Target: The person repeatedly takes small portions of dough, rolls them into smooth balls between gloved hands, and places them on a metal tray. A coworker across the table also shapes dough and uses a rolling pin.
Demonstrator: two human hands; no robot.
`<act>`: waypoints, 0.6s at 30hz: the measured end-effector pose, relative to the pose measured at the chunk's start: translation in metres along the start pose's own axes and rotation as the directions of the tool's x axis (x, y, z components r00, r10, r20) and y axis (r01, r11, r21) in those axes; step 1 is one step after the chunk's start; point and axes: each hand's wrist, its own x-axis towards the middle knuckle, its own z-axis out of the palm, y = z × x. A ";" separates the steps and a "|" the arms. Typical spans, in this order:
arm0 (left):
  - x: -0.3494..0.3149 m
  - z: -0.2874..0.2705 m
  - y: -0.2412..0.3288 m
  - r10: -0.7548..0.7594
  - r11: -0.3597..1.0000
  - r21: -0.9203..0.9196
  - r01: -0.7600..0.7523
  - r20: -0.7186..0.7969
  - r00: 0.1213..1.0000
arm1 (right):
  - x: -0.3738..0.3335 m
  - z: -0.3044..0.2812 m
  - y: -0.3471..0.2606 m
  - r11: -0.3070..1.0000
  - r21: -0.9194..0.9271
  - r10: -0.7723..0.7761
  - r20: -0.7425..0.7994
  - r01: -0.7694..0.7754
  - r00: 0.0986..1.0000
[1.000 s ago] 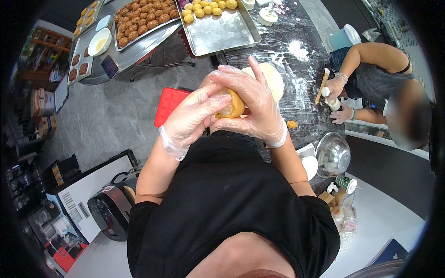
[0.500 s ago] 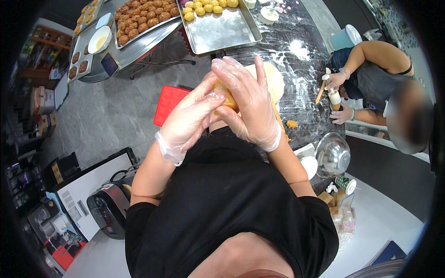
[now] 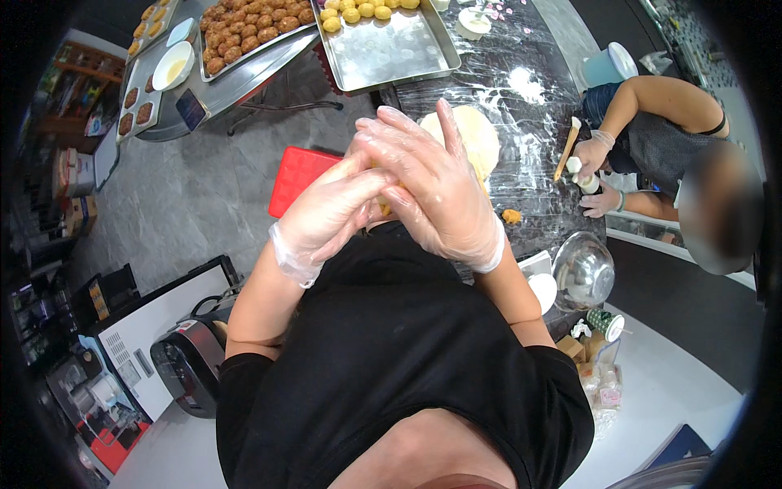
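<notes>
Clear plastic gloves cover both of my hands. My left hand (image 3: 332, 196) is curled around a yellow-brown dough ball (image 3: 386, 209), cradling it from the left. Cupped over it from the right and above is my right hand (image 3: 428, 183), its thumb and fingers bent across the left fingers. Only a sliver of the dough ball shows between the palms; the hands hide the remainder. Beyond the right wrist lie a pale round sheet of dough (image 3: 481, 138) and a small orange dough lump (image 3: 511, 216) on the dark work table (image 3: 521, 175). A red molded tray (image 3: 295, 175) sits left of my hands.
A steel tray (image 3: 391, 61) with yellow balls stands ahead; brown balls (image 3: 252, 33) fill another tray at far left, near a white bowl (image 3: 173, 65). At right, a co-worker's gloved hands (image 3: 599, 200) hold a white-capped container near a wooden stick (image 3: 564, 155). A clear bowl (image 3: 584, 273) sits nearer.
My right hand has folded down over the left, covering most of the dough ball that showed before. The co-worker's upper hand has moved slightly lower, away from the wooden stick.
</notes>
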 end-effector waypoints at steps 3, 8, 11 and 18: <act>-0.004 0.009 0.005 0.050 0.999 -0.018 -0.050 0.015 0.999 | 0.003 -0.008 -0.003 0.999 0.036 0.022 -0.007 -0.022 1.000; -0.008 0.014 0.007 0.071 0.989 -0.136 -0.059 0.086 0.994 | 0.000 0.001 0.006 0.989 0.131 0.069 -0.045 -0.063 0.997; -0.005 0.010 0.006 0.082 0.992 0.088 -0.091 0.094 0.992 | 0.000 0.000 0.008 0.938 0.344 0.090 -0.109 -0.047 0.990; 0.000 0.008 -0.010 0.096 0.995 0.004 -0.096 -0.003 0.995 | 0.003 0.000 0.004 0.996 -0.090 -0.029 -0.096 0.020 0.995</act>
